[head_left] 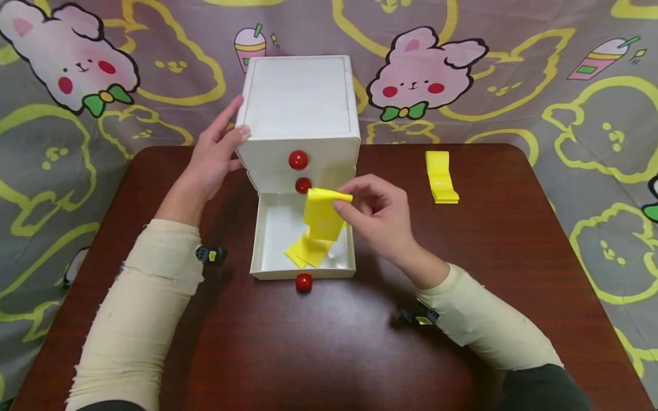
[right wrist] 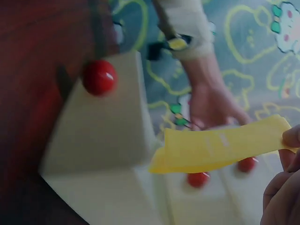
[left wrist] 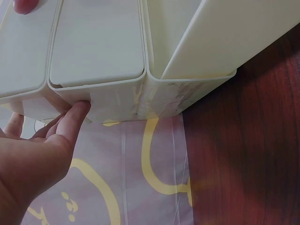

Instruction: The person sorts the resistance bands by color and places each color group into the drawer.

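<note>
A white three-drawer cabinet (head_left: pixel 300 97) with red round knobs stands on the table, its bottom drawer (head_left: pixel 267 228) pulled out. My left hand (head_left: pixel 211 157) rests against the cabinet's left side, the thumb near the top front corner; the left wrist view shows fingertips touching the side wall. Over the open drawer, my right hand (head_left: pixel 382 214) pinches one end of a folded yellow band (head_left: pixel 325 217) between thumb and fingers. The band hangs down from the pinch, faint print on its face. Below it, another yellow band (head_left: pixel 303 254) lies in the drawer, partly hidden by the held one.
A further folded yellow band (head_left: pixel 441 177) lies on the dark wooden table (head_left: pixel 488 245), right of the cabinet. The open drawer's red knob (head_left: pixel 304 282) sticks out toward the front. Behind the table hangs a cartoon-patterned cloth (head_left: pixel 514 45).
</note>
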Demonstrator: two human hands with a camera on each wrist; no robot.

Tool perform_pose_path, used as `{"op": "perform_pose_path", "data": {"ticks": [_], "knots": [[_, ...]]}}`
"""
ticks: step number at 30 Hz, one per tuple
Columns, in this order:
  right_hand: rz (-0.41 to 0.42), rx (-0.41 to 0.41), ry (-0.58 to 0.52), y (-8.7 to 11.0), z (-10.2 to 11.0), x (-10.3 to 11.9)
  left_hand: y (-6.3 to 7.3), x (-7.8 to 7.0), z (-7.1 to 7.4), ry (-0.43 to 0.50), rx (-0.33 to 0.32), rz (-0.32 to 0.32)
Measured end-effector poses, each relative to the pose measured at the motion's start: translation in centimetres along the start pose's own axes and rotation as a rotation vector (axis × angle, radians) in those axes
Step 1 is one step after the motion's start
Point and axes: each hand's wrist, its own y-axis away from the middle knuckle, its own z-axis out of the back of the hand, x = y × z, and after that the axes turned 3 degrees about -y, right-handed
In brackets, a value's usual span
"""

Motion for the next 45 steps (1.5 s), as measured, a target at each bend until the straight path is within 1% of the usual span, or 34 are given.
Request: {"op": "perform_pose_path", "data": {"ticks": [4, 8, 11, 14, 16, 19, 22, 27, 31, 37, 42, 45], "knots": [[-0.024, 0.037, -0.058, 1.0, -2.6, -1.0, 0.0, 0.1, 0.0, -0.002, -0.001, 0.001], [-0.043, 0.071, -0.128, 1.9, -5.0, -1.5, 0.0, 0.0, 0.0, 0.000, -0.005, 0.006], [-0.072, 0.077, -0.160, 2.3, -6.1, -1.9, 0.0, 0.0, 0.0, 0.020, -0.002, 0.004], [-0.116, 0.071, -0.147, 2.5, -6.5, -2.5, -0.1, 0.0, -0.1, 0.036, -0.001, 0.000], [-0.150, 0.063, -0.107, 2.6, -6.5, -3.0, 0.0, 0.0, -0.1, 0.036, -0.001, 0.000], [-0.201, 0.054, -0.009, 2.3, -6.2, -3.6, 0.0, 0.0, -0.1, 0.039, -0.002, -0.004], [-0.245, 0.062, 0.084, 1.9, -5.6, -4.1, 0.0, -0.1, -0.1, 0.032, -0.003, -0.007], [-0.296, 0.123, 0.222, 1.0, -4.5, -5.0, 0.1, 0.0, -0.1, 0.033, -0.007, -0.002], [-0.320, 0.185, 0.326, 0.5, -3.7, -5.7, 0.1, 0.0, -0.1, 0.032, -0.007, -0.002], [-0.333, 0.259, 0.411, -0.1, -2.6, -6.0, 0.1, 0.1, -0.1, 0.035, -0.003, -0.008], [-0.354, 0.272, 0.476, -0.3, -2.0, -6.2, 0.1, 0.1, -0.1, 0.044, -0.001, -0.009], [-0.350, 0.281, 0.502, -0.5, -1.6, -6.5, 0.1, 0.1, -0.1, 0.047, -0.003, -0.010]]}}
